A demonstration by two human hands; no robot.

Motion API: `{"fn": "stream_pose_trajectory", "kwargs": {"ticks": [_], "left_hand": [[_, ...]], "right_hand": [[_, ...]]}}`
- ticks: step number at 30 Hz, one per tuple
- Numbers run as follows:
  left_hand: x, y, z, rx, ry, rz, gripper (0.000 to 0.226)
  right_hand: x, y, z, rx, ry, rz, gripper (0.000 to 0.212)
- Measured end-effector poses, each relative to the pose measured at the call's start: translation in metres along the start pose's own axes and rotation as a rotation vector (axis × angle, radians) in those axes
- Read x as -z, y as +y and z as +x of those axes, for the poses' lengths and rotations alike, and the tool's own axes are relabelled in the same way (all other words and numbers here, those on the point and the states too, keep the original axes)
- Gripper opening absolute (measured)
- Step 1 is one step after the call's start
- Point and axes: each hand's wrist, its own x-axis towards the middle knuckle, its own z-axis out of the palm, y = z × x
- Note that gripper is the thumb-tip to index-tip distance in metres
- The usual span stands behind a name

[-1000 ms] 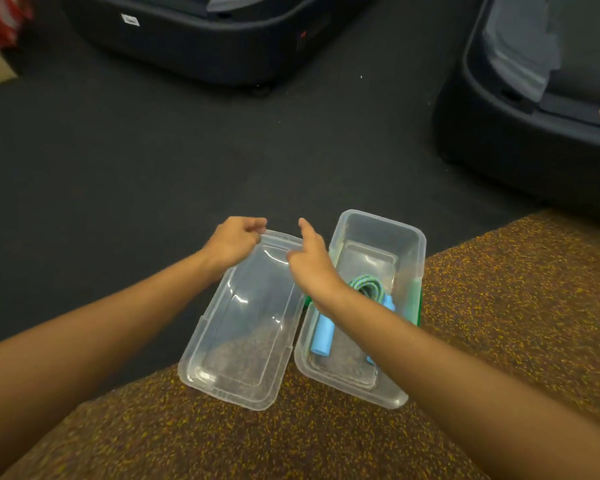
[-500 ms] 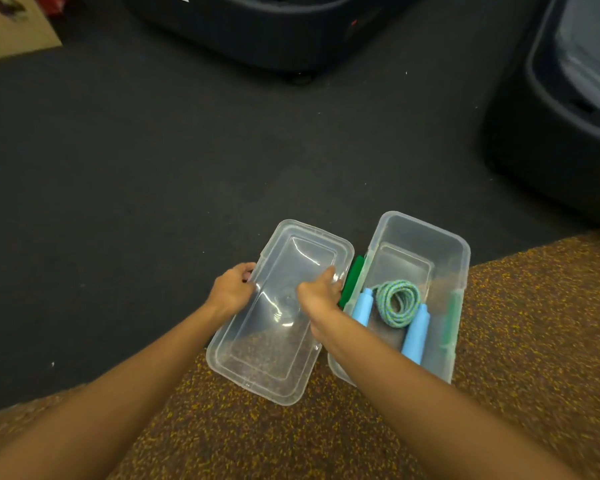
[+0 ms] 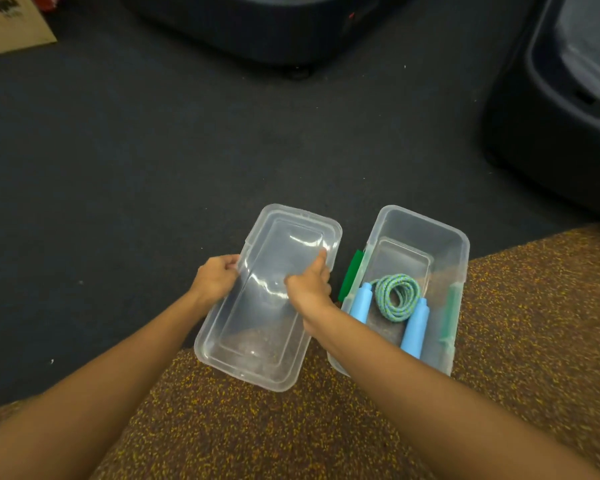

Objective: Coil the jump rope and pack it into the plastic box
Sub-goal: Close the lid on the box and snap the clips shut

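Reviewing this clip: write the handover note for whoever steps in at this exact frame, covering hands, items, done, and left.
Left hand: gripping the left long edge of the clear lid.
Right hand: on the lid's right side, fingers closed on it.
Lid lies upside down, beside the plastic box, on the speckled mat.
Done: jump rope coiled and inside the box, blue handles on either side of the coil.
Left: probably flip the lid, seat it on the box, close the green latches.

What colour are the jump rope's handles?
Light blue, both handles; the head view shows them lying in the plastic box.
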Motion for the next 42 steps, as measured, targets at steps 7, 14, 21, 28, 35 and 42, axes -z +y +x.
{"fn": "stream_pose_trajectory", "kwargs": {"ticks": [7, 14, 21, 28, 35, 42], "left_hand": [[0.032, 0.036, 0.003, -0.103, -0.076, -0.265, 0.034], [0.031, 0.088, -0.013, -0.229, -0.18, -0.471, 0.047], [0.027, 0.16, -0.032, -0.229, -0.344, -0.583, 0.05], [0.019, 0.219, -0.038, -0.428, -0.384, -0.421, 0.02], [-0.007, 0.26, -0.041, -0.576, -0.276, -0.115, 0.03], [-0.031, 0.261, -0.052, -0.604, -0.208, -0.183, 0.035]], "right_hand": [[0.036, -0.022, 0.0, 0.293, 0.011, 0.099, 0.082], [0.117, -0.007, -0.01, 0.484, 0.039, 0.215, 0.071], [0.181, 0.005, -0.023, 0.655, 0.079, 0.293, 0.064], [0.218, 0.002, -0.041, 0.739, 0.311, 0.322, 0.025], [0.251, -0.004, -0.044, 0.726, 0.4, 0.382, 0.029], [0.274, 0.002, -0.052, 0.655, 0.44, 0.411, 0.034]]}}
